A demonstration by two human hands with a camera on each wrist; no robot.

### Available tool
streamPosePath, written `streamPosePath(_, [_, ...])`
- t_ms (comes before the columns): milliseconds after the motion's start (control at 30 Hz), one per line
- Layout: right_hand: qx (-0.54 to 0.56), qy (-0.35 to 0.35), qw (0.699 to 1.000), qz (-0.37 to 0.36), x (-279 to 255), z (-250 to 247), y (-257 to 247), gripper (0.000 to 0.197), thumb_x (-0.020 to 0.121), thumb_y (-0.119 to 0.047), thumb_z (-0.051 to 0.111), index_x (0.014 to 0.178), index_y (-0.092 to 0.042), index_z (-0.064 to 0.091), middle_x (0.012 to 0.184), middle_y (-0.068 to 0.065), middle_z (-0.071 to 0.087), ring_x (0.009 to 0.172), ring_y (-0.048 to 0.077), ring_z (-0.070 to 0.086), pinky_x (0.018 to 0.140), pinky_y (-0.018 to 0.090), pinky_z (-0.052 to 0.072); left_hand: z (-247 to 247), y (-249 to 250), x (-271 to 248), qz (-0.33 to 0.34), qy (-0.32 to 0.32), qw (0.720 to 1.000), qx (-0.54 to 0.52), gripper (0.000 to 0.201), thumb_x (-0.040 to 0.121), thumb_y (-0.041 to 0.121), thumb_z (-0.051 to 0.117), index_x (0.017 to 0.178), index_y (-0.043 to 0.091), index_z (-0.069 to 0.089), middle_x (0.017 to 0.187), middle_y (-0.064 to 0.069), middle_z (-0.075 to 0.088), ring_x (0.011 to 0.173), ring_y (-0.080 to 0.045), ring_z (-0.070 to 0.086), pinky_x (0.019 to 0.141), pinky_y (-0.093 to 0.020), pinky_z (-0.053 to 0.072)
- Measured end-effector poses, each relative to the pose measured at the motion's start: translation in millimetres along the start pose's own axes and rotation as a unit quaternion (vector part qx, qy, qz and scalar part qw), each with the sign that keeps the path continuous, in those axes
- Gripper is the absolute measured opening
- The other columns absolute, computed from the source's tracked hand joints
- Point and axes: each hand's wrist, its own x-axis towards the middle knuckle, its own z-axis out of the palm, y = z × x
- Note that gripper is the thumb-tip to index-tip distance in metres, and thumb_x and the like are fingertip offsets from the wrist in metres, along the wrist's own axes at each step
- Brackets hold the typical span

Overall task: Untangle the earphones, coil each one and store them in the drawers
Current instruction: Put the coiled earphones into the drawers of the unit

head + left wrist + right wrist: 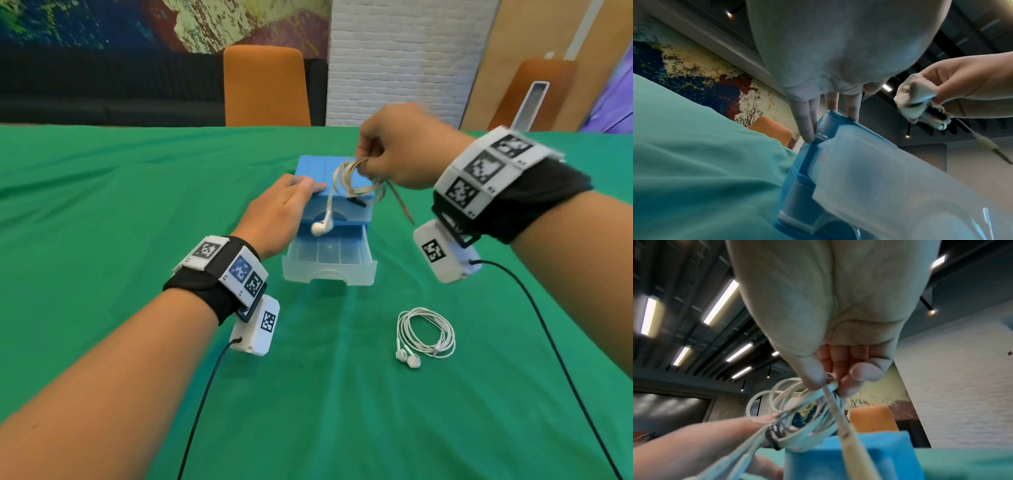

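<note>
A small blue drawer unit (317, 168) stands mid-table with its lower clear drawer (329, 262) pulled out. My left hand (291, 198) rests on the unit's top left edge with straight fingers (807, 120). My right hand (387, 150) hovers over the unit and pinches a coiled white earphone (356, 178); an earbud (322, 226) dangles down in front of the upper drawer. In the right wrist view thumb and fingers (813, 376) pinch the cable loops (789, 402). A second coiled white earphone (426, 335) lies on the green cloth to the right of the open drawer.
The green tablecloth (102, 212) covers the whole table. An orange chair (265, 85) stands behind the far edge, with a dark sofa (102, 89) beyond. Black cables (548, 342) run from both wrist cameras toward the near edge.
</note>
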Motion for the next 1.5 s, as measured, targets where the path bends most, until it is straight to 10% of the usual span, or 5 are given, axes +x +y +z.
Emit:
streamPosePath(300, [0.027,-0.030,0.997,0.070,-4.5,85.2,-12.2,0.019,0.081,-0.011,0.068,0.068,-0.024,0.060,0.085,0.008,0.066,0.080,0.029,0.065,0.077,0.039,0.057,1.5,-24.7,-5.4,0.032,-0.047,0.998,0.005,0.061,0.093,0.052,0.040,0.151,0.035,0.040,0.159,0.009,0.031,0.144,-0.009,0.035,0.119,-0.042,0.032])
streamPosePath(500, [0.048,-0.023,0.998,0.020,-3.7,90.5,-17.3,0.008,0.081,-0.009,0.071,0.078,-0.017,0.070,0.081,0.004,0.066,0.081,0.026,0.064,0.076,0.036,0.056,-8.6,-22.0,-23.7,0.089,0.089,0.989,0.080,0.029,0.090,0.039,0.063,0.116,0.028,0.061,0.111,0.006,0.053,0.088,-0.016,0.058,0.084,-0.038,0.050])
streamPosePath(767, [0.084,-0.007,0.996,-0.029,2.8,89.4,-27.4,0.007,0.082,-0.021,0.077,0.080,-0.018,0.071,0.066,-0.014,0.052,0.077,0.018,0.057,0.075,0.034,0.054,-8.6,-15.5,-19.6,0.020,-0.031,0.991,0.128,0.024,0.097,0.035,0.061,0.080,0.023,0.073,0.048,0.006,0.043,0.051,-0.018,0.039,0.051,-0.031,0.028])
streamPosePath(967, [0.114,-0.053,0.992,0.005,-5.3,93.7,-11.8,0.019,0.076,-0.026,0.084,0.088,-0.017,0.073,0.075,-0.005,0.065,0.074,0.016,0.063,0.068,0.026,0.050,-3.6,-10.0,-12.6,0.017,-0.048,0.985,0.167,0.021,0.090,0.036,0.071,0.110,0.032,0.067,0.071,0.012,0.066,0.074,-0.017,0.062,0.068,-0.035,0.049])
streamPosePath(1500, [0.144,-0.114,0.982,-0.047,-42.6,79.5,20.5,0.016,0.081,-0.014,0.079,0.094,-0.022,0.078,0.073,-0.005,0.073,0.064,0.007,0.063,0.064,0.020,0.050,10.4,-1.3,-8.5,0.025,-0.046,0.959,0.280,0.006,0.090,0.034,0.069,0.090,0.028,0.071,0.094,0.006,0.069,0.089,-0.024,0.063,0.068,-0.033,0.045])
